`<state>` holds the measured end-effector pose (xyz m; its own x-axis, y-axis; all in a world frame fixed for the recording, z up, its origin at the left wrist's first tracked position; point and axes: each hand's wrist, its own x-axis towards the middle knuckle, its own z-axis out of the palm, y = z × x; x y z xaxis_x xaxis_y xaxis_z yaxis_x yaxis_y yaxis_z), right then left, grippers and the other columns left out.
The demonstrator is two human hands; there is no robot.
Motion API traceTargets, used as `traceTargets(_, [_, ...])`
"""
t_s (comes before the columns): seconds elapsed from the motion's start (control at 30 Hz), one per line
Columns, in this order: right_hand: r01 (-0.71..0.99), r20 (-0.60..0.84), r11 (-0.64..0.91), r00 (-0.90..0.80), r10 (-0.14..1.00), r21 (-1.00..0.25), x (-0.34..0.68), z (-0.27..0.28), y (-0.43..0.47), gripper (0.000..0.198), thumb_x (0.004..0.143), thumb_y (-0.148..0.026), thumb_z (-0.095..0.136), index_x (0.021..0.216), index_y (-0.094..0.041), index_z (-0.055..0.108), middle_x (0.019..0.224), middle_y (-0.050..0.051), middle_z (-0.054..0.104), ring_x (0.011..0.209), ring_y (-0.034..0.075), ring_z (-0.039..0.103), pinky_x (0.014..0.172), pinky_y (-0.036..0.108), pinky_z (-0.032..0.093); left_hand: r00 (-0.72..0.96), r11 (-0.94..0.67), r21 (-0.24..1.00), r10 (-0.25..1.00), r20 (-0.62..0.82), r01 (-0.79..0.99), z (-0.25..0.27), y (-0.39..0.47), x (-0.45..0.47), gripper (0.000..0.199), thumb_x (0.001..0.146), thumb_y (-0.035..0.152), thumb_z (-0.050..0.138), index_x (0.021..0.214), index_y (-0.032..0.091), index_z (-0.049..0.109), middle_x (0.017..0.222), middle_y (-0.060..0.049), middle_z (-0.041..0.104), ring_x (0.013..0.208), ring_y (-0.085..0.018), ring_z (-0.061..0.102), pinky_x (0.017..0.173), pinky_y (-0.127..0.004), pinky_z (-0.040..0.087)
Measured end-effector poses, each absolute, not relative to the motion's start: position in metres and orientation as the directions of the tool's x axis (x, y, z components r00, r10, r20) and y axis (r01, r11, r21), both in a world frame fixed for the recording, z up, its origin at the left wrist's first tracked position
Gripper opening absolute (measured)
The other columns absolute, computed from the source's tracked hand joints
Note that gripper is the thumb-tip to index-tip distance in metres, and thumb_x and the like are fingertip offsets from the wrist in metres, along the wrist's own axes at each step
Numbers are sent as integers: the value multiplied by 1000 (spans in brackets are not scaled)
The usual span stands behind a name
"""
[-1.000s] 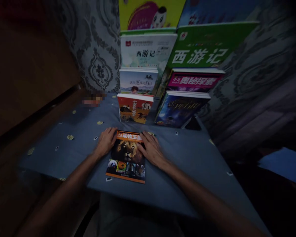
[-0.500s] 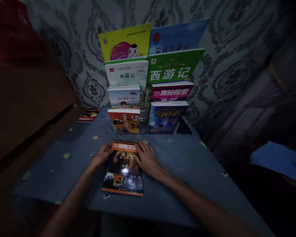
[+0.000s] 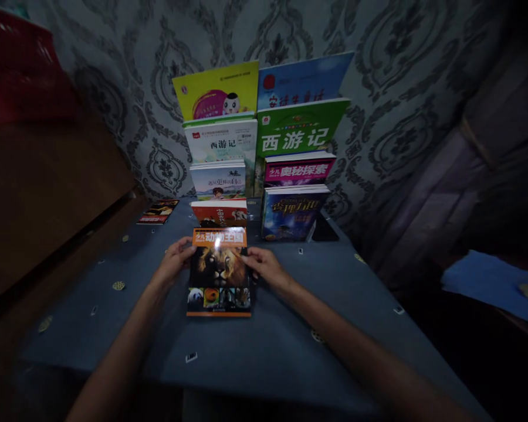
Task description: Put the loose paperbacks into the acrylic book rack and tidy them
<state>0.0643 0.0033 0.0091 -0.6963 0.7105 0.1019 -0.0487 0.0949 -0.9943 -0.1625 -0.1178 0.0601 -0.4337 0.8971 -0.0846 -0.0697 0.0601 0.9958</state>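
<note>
Gripping the lion-cover animal-kingdom book [image 3: 220,269] by its side edges is, I judge, the step in hand. My left hand [image 3: 176,261] and right hand [image 3: 266,268] each pinch one edge, thumbs on the cover, the gap closed to the book's thickness. It lies in front of the standing red book [image 3: 220,213], overlapping it in view; in this dimness I cannot tell whether its lower edge clears the tablecloth [image 3: 229,351]. The next move calls, I think, for even thumb pressure.
</note>
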Motion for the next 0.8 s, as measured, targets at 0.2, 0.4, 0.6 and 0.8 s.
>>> traceTargets(0.2, [-119, 426, 446, -583, 692, -887, 46, 60, 41, 23, 82, -42, 62, 82, -19, 62, 70, -2, 60, 54, 11, 51, 43, 19, 41, -458, -140, 989, 876, 150, 57, 88, -78, -176, 46, 64, 44, 80, 98, 21, 59, 80, 3, 70, 63, -13, 63, 56, -22, 50])
traceTargets(0.4, [-138, 638, 666, -479, 603, -733, 24, 104, 75, 18, 89, -31, 55, 97, -18, 65, 85, 2, 68, 70, 15, 60, 54, 23, 49, -428, -400, 886, 776, 464, 234, 124, -37, -192, 45, 74, 50, 74, 105, 24, 55, 87, 0, 72, 72, -17, 69, 60, -26, 54])
traceTargets(0.6, [-62, 767, 807, -359, 532, -588, 15, 118, 82, 19, 94, -26, 52, 103, -18, 66, 85, 2, 67, 75, 16, 60, 71, 31, 53, -366, -526, 790, 701, 612, 314, 142, -16, -199, 47, 79, 56, 71, 109, 25, 53, 99, -4, 73, 91, -23, 72, 68, -29, 57])
traceTargets(0.8, [42, 781, 844, -356, 513, -535, 21, 97, 80, 18, 96, -26, 51, 101, -19, 66, 97, 6, 68, 90, 20, 64, 81, 35, 54, -350, -505, 770, 692, 631, 391, 127, -21, -194, 48, 81, 59, 68, 111, 23, 57, 102, -5, 72, 98, -22, 69, 77, -29, 55])
